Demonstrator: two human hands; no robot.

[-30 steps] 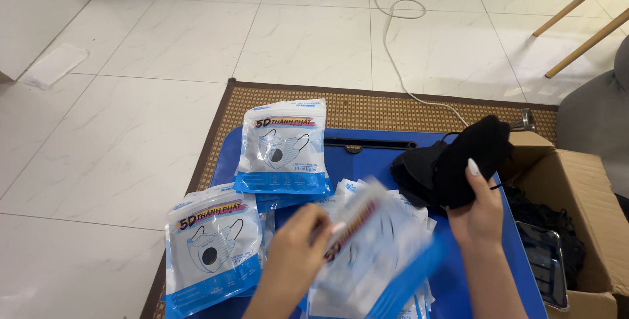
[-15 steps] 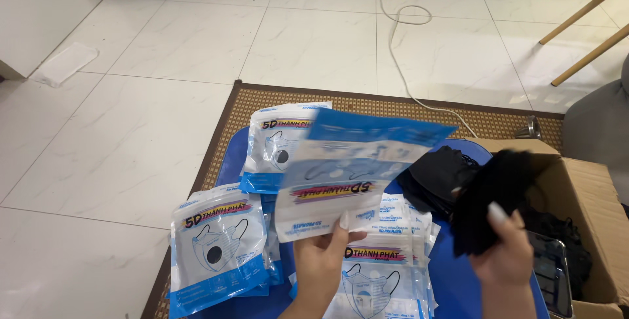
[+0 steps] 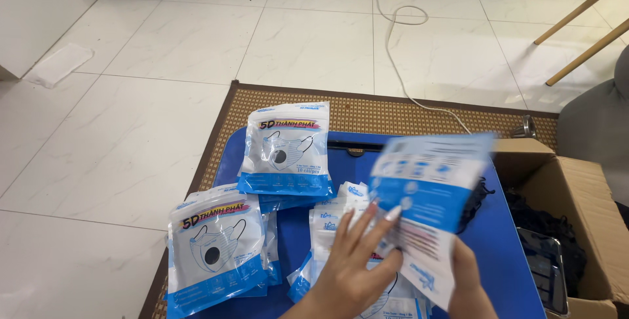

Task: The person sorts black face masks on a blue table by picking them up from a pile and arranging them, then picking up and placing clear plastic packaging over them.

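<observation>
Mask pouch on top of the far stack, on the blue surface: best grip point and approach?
Take the far mask pouch by its top edge, coming from the far side. It lies flat on its stack, that edge overhangs toward the woven mat with nothing beside it, and both hands are busy on the near side.

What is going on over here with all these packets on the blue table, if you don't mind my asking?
A person holds a blue-and-white mask packet in both hands, the left hand spread on its front and the right hand under its lower edge. More packets lie in stacks on the blue table, beside an open cardboard box holding dark items.
</observation>
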